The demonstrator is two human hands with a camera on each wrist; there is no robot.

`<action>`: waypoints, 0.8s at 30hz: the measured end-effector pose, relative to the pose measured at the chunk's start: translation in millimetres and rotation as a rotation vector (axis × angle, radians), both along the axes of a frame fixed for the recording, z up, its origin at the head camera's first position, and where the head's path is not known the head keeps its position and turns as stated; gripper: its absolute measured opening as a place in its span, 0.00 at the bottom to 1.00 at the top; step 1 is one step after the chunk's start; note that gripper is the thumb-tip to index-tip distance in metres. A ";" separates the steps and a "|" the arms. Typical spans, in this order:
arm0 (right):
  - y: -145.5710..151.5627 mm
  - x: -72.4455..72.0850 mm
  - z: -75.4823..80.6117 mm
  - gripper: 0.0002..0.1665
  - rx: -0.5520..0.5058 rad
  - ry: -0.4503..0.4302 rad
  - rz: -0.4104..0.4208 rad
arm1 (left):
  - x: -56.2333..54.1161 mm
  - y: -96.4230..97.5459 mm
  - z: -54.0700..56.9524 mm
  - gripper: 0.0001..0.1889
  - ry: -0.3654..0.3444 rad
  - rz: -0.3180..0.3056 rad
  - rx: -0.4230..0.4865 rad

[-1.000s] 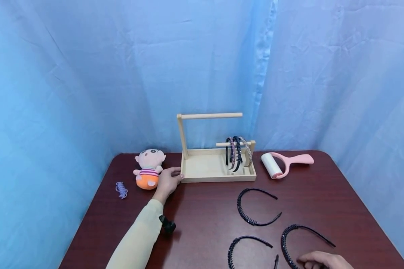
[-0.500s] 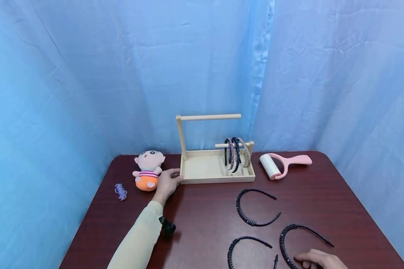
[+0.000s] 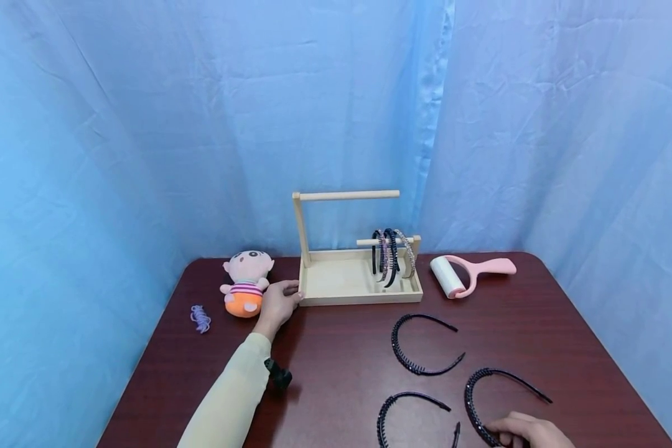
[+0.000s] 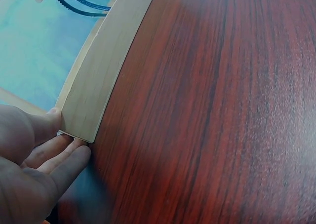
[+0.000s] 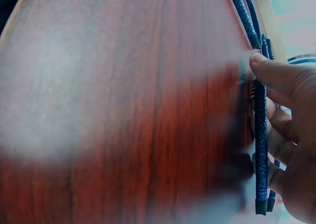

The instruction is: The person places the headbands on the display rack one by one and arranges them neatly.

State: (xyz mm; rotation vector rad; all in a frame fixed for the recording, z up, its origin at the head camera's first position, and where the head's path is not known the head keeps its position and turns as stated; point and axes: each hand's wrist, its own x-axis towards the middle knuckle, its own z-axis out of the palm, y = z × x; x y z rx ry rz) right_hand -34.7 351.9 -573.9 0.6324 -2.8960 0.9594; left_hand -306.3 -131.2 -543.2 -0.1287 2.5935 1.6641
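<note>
My left hand (image 3: pixel 280 305) grips the left end of a light wooden headband stand, whose tray (image 3: pixel 361 300) sits at the table's back. In the left wrist view, the thumb lies at the tray's corner (image 4: pixel 81 120) and the fingers are against its end. At the lower right, my right hand (image 3: pixel 529 430) pinches a black toothed headband (image 3: pixel 469 398) by its curved band. Seen edge-on in the right wrist view, that headband (image 5: pixel 260 145) stands between thumb and fingers. Two more black headbands, one farther (image 3: pixel 395 345) and one nearer (image 3: pixel 381 426), lie to its left.
Several headbands (image 3: pixel 392 255) hang on the stand's lower bar; its upper bar (image 3: pixel 350 195) is bare. A pink-handled lint roller (image 3: pixel 495 266) lies right of the stand. Left of it are a plush doll (image 3: pixel 247 287) and a purple cord bundle (image 3: pixel 200 318). Blue curtains surround the table.
The right hand's headband has shifted slightly, its far side rising a little in view, and the fingers have closed on it. My left hand stays at the tray.
</note>
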 end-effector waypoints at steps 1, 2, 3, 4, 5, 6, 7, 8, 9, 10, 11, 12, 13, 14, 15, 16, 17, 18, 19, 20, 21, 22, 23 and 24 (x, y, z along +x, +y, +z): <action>-0.5 -0.9 0.7 0.12 0.009 -0.008 0.002 | -0.2 0.1 0.3 0.22 -0.002 0.001 -0.002; -1.2 -1.6 1.6 0.10 0.017 -0.019 -0.001 | -0.4 0.1 0.8 0.22 -0.002 0.001 -0.006; -1.8 -2.4 2.4 0.09 0.020 -0.026 -0.003 | -0.4 0.3 1.6 0.22 -0.001 0.001 -0.007; -2.4 -3.2 3.5 0.07 0.022 -0.035 -0.003 | -0.5 0.5 2.3 0.21 0.001 -0.001 -0.005; -2.9 -3.9 4.5 0.06 0.024 -0.038 -0.003 | -0.7 0.8 3.1 0.21 0.003 -0.001 -0.003; -3.4 -4.4 5.6 0.05 0.023 -0.041 0.000 | -0.9 1.1 3.7 0.21 0.005 -0.002 0.001; -3.4 -5.0 6.9 0.05 0.021 -0.047 0.010 | -1.0 1.3 4.4 0.21 0.007 -0.002 0.003; -3.2 -5.3 8.4 0.05 0.016 -0.051 0.021 | -0.8 1.5 5.4 0.21 0.009 -0.002 0.006; -2.8 -5.6 10.2 0.05 0.012 -0.050 0.030 | -0.8 1.5 5.4 0.21 0.009 -0.001 0.009; -2.2 -6.5 12.1 0.06 0.007 -0.050 0.046 | -0.7 1.6 5.8 0.21 0.008 0.000 0.008; -1.4 -7.3 14.5 0.06 0.004 -0.059 0.057 | -0.5 1.6 5.9 0.21 0.007 0.001 0.002; -0.5 -7.9 18.4 0.05 0.005 -0.095 0.058 | -0.3 1.6 5.9 0.21 0.007 0.000 -0.002; 0.4 -8.9 23.0 0.05 0.004 -0.138 0.054 | 0.1 1.6 5.9 0.21 0.006 -0.001 -0.007; 1.0 -9.9 28.3 0.07 0.003 -0.187 0.042 | 0.5 1.5 5.8 0.21 0.006 -0.001 -0.011; 1.4 -11.1 33.6 0.10 0.010 -0.230 0.023 | 1.0 1.4 5.7 0.21 0.004 -0.002 -0.013; 1.3 -12.7 39.1 0.13 0.018 -0.276 -0.007 | 1.5 1.5 5.9 0.22 0.001 -0.002 -0.012; 0.7 -13.7 45.1 0.16 0.034 -0.316 -0.052 | 1.8 1.4 5.6 0.22 0.001 -0.002 -0.014; -0.2 -14.2 50.8 0.18 0.047 -0.349 -0.099 | 2.1 1.3 5.2 0.22 -0.001 -0.001 -0.013; -1.1 -15.0 55.5 0.20 0.053 -0.364 -0.146 | 2.5 1.2 5.0 0.22 -0.003 0.001 -0.014; -1.9 -15.4 59.7 0.21 0.059 -0.364 -0.189 | 2.7 1.1 4.8 0.22 -0.006 0.004 -0.014; -2.6 -15.6 63.4 0.22 0.065 -0.352 -0.228 | 2.8 1.2 4.6 0.21 -0.008 0.006 -0.014; -3.5 -15.3 67.0 0.22 0.065 -0.340 -0.275 | 2.8 1.3 4.4 0.21 -0.009 0.007 -0.016; -4.3 -14.6 70.2 0.21 0.063 -0.320 -0.315 | 2.9 1.4 4.5 0.21 -0.010 0.009 -0.018; -4.9 -13.6 73.0 0.21 0.055 -0.300 -0.354 | 2.8 1.5 4.5 0.21 -0.010 0.009 -0.019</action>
